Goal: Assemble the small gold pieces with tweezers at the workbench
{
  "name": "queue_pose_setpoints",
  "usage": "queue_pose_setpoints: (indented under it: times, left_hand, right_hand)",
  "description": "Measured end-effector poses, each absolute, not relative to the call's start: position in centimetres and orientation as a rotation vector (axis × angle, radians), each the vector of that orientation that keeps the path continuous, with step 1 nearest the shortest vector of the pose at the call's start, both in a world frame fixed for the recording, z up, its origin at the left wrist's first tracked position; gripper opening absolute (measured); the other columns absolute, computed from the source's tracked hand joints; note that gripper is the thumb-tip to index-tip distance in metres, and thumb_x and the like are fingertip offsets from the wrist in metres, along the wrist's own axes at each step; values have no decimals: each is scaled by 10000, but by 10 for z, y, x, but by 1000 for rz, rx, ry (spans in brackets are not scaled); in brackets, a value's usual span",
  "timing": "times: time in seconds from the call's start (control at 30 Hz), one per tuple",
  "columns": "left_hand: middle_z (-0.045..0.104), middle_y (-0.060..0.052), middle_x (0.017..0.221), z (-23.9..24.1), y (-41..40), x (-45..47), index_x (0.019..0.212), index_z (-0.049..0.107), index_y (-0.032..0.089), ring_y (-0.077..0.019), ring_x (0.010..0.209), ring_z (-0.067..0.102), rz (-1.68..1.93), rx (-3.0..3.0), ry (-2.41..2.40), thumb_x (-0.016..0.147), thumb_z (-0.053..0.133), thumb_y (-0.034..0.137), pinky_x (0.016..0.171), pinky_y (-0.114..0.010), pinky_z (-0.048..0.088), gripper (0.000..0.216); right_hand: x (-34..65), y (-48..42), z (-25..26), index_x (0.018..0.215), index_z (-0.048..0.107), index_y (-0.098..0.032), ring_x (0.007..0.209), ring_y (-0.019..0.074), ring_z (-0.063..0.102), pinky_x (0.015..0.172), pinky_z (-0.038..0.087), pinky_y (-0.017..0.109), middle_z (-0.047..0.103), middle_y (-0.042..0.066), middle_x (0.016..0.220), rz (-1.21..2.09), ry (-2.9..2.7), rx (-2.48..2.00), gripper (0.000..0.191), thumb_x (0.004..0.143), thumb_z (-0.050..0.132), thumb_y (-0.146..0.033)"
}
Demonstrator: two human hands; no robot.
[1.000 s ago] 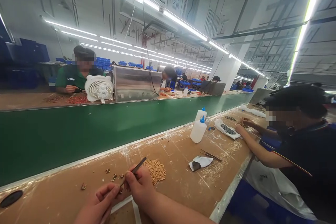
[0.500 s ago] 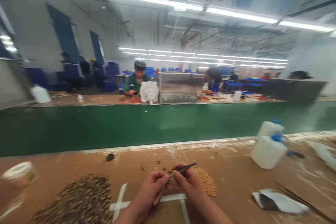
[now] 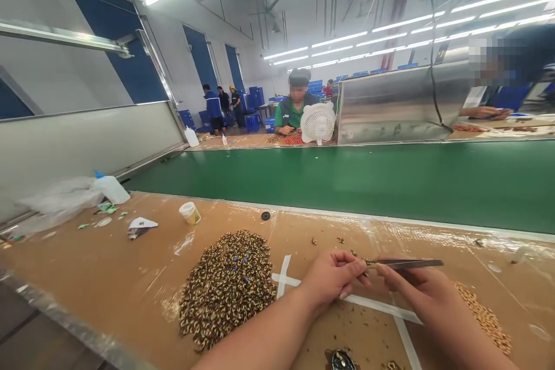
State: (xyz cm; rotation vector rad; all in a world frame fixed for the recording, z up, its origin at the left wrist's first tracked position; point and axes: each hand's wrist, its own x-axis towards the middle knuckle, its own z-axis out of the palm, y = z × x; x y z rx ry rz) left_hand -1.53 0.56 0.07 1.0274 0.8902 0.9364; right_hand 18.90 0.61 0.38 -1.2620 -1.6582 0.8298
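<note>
With the view swung left, the heap of dark pieces (image 3: 229, 286) was more fully revealed at near left on the worktop (image 3: 143, 272), while work was continued with tweezers (image 3: 418, 263) gripped by the right hand (image 3: 420, 292) at the pinched tips of the left hand (image 3: 332, 277), their content indiscernible.

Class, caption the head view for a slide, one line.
Right hand holding slim grey metal tweezers, left hand close by, round tan beads alongside.

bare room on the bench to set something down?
Widest: brown tabletop left of the heap of small dark-gold curved pieces, nearer than the white round tub. Smaller: between the flat black disc and white tape cross. Crowded: around the right hand with its dark slim tweezers, beside tan bead heap.
</note>
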Motion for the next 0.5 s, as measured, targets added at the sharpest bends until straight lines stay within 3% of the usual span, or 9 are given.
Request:
queue_pose_setpoints:
  times: [0.1,0.3,0.5]
  left_hand:
    - [753,-45,722,0,6,-15,800,643,142,-26,330,337,959,1013,874,654,893,701,405,-272,164,629]
    - [770,-42,741,-5,5,-16,815,667,144,-30,326,334,903,1006,812,675,911,647,402,-285,169,576]
    - [773,-44,773,-8,4,-16,826,715,135,-34,351,357,863,1000,820,675,922,644,407,-293,188,570]
  right_hand:
    - [188,1,6,594,754,-234,562,251,699,546,589,302,678,87,555,827,-1614,-1305,586,767,711,-793]
    - [188,-8,10,583,675,-242,601,241,688,560,563,302,689,85,629,719,-1586,-1318,672,812,609,-870]
    - [187,-8,-5,612,652,-272,597,245,645,547,533,328,664,92,629,776,-1648,-1212,617,898,573,-812]
